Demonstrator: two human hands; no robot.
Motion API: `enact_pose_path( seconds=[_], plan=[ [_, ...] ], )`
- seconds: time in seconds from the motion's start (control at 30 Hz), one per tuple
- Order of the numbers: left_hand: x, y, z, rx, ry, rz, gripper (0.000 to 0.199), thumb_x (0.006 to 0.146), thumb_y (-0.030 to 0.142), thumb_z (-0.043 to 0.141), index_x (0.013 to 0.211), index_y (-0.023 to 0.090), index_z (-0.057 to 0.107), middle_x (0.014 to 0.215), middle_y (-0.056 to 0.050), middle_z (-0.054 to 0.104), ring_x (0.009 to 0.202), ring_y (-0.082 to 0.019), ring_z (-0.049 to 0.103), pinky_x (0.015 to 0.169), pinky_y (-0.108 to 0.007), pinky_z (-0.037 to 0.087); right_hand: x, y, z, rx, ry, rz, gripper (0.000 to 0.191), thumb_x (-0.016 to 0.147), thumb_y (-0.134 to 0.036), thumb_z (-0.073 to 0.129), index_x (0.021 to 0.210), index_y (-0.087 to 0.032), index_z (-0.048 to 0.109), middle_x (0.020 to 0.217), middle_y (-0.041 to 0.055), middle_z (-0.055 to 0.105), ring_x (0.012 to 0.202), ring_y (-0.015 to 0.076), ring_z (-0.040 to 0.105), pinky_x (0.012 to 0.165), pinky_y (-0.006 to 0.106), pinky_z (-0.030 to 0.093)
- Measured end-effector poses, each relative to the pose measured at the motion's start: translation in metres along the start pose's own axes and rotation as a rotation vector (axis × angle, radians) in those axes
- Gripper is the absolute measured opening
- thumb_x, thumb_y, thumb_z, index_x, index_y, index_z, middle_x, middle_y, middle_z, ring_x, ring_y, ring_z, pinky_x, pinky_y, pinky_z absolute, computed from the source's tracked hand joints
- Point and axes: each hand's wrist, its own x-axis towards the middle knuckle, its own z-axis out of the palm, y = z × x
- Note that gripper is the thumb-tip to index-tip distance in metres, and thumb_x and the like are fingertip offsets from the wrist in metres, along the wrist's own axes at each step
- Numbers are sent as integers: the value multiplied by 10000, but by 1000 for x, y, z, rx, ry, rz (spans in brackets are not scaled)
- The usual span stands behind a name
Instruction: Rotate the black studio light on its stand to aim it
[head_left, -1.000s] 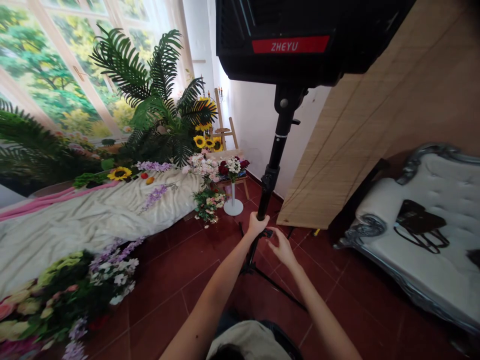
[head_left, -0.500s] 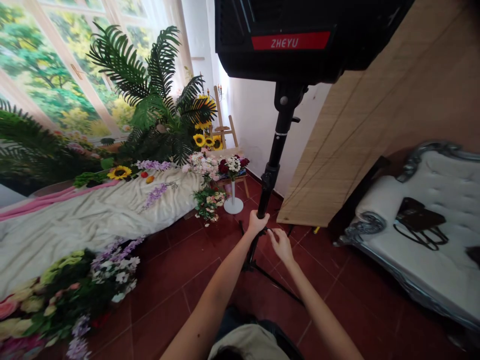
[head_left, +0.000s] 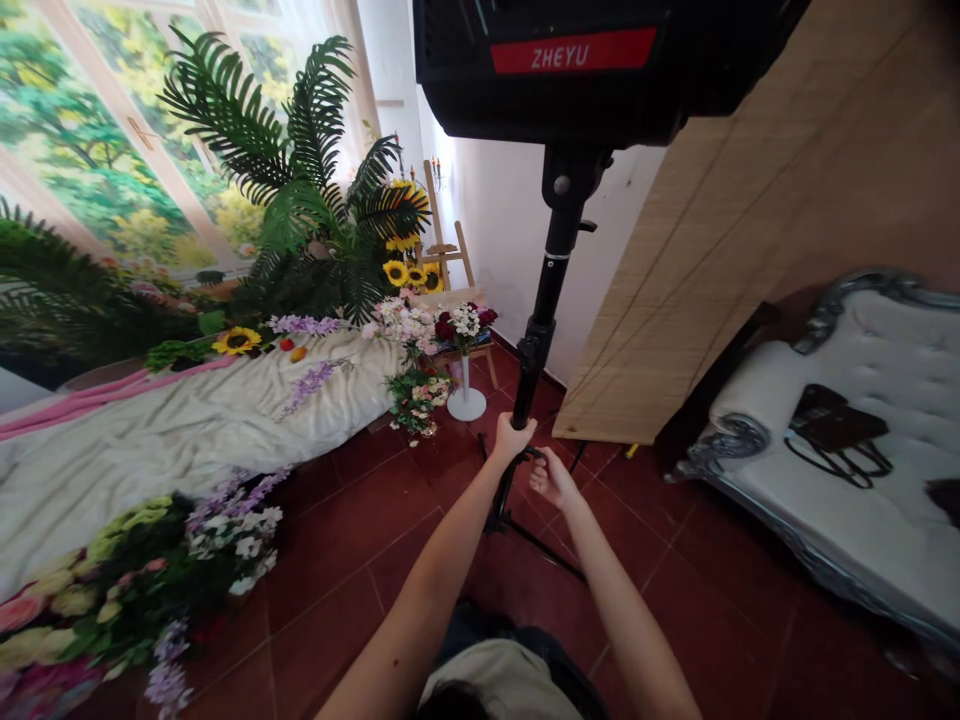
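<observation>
A black light stand (head_left: 530,385) rises from the floor in front of me and carries a large black studio light (head_left: 600,105) with a red label reading "ZHEYU". My left hand (head_left: 512,440) is wrapped around the stand's pole, just above a joint. Slightly lower and to the right, my right hand (head_left: 551,480) has its fingers curled in, with thumb and fingertips at the small black locking knob (head_left: 534,454) on that joint. Part of the knob is hidden by the fingers. The stand's legs spread on the tiles below.
A cloth-draped surface (head_left: 300,430) with artificial flowers (head_left: 97,590) runs along the left. Behind the stand are a white flower pedestal (head_left: 466,403) and a wooden easel (head_left: 442,250). A bamboo blind (head_left: 637,330) hangs right of it; a white tufted sofa (head_left: 900,500) holds a dark bag (head_left: 832,420).
My right hand has turned at the knob: its fingers, raised and spread before, are now curled below it. My left hand keeps its hold on the pole. The view has shifted slightly.
</observation>
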Motion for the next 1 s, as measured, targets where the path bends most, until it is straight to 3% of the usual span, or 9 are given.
enact_pose_path(
  seconds=[0.07,0.17,0.23,0.3,0.4,0.67,0.87,1.0],
  plan=[
    [1,-2,0,3,-2,9,205,620,260,631,523,161,480,480,40,445,453,-66,396,466,-200,318,-6,0,2,-92,107,-65,445,804,-617,337,626,-221,433,469,-24,457,382,113,396,397,239,341],
    [1,-3,1,-4,0,34,197,618,255,627,527,156,484,498,36,455,462,-64,407,474,-199,328,-22,0,6,-348,348,-414,426,822,-592,390,877,-193,525,763,58,616,630,174,562,584,296,459],
    [2,-4,1,-10,-2,33,200,618,256,627,527,157,479,497,38,451,460,-63,405,469,-198,325,-33,1,6,-535,409,-626,397,838,-535,440,1014,-190,529,972,97,614,862,209,575,782,346,458],
    [2,-4,1,-11,-9,26,210,620,260,626,523,160,470,485,42,438,454,-62,399,461,-196,317,-40,2,5,-671,406,-719,385,867,-487,425,1090,-190,528,1095,114,580,1017,226,529,897,379,412],
    [1,-3,1,-14,-20,19,227,623,262,628,516,162,454,473,46,426,448,-60,394,457,-193,313,-42,8,3,-750,430,-733,372,899,-450,378,1127,-199,532,1142,106,568,1087,222,492,934,385,385],
    [0,-6,3,-6,9,-23,232,608,275,646,521,159,465,475,42,446,447,-59,408,446,-183,326,-30,26,1,-720,539,-716,428,900,-482,338,1121,-194,563,1063,100,609,979,215,526,860,354,411],
    [0,-2,4,-15,-1,-29,270,596,285,661,496,168,439,456,45,424,432,-55,394,430,-180,317,-20,30,3,-699,607,-710,439,899,-503,316,1017,-170,577,973,121,606,925,222,546,786,330,423],
    [1,-3,4,-10,-3,-18,302,606,281,657,484,177,400,452,49,412,430,-56,390,440,-186,323,-17,30,16,-605,691,-609,441,895,-533,300,927,-168,545,892,120,619,807,217,580,713,307,411]
  ],
)
